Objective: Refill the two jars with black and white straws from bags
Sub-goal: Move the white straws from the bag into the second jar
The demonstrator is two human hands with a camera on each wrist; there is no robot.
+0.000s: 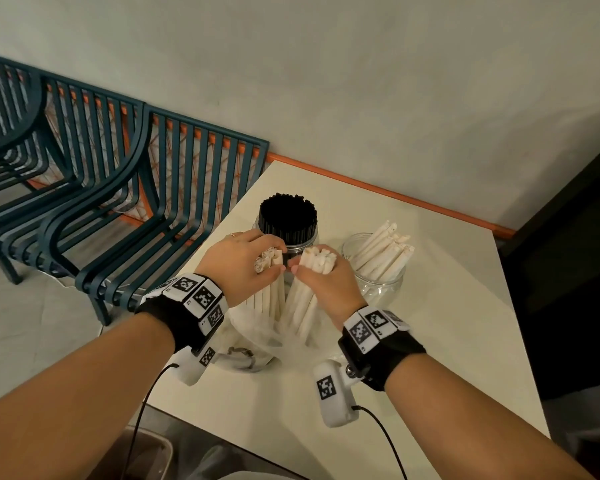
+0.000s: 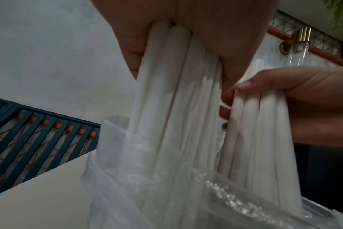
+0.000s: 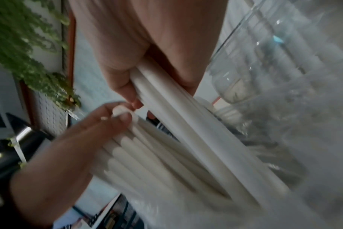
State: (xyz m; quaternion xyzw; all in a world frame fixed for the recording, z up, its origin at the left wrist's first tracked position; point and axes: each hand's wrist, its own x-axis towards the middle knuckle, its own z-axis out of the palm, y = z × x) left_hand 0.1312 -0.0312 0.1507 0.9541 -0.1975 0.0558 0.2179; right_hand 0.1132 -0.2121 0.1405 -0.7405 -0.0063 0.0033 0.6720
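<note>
The white table (image 1: 430,341) carries everything, and the clear plastic bag (image 1: 253,344) lying near its front edge serves as the landmark. Dark blue slatted chairs (image 1: 118,209) stand to the left of the bag, off the table, along a pale wall. Behind the bag stands the jar of black straws (image 1: 288,220), packed full, its straws upright. Behind and to the right of the bag stands the glass jar (image 1: 378,282) holding white straws that lean to the right.

Directly above the bag's open mouth, two bundles of white straws rise out of it, spreading apart toward the top. The left hand (image 1: 243,265) curls its fingers and thumb around the left bundle (image 1: 271,292) near its upper ends. The right hand (image 1: 323,275) grips the right bundle (image 1: 302,306) the same way. The two thumbs come close together between the bundles, right in front of the black-straw jar. The lower ends of both bundles sit inside the bag.

Each wrist wears a black band with black-and-white square marker tags (image 1: 201,296) and a small white camera unit with a cable. No readable writing shows on anything.
</note>
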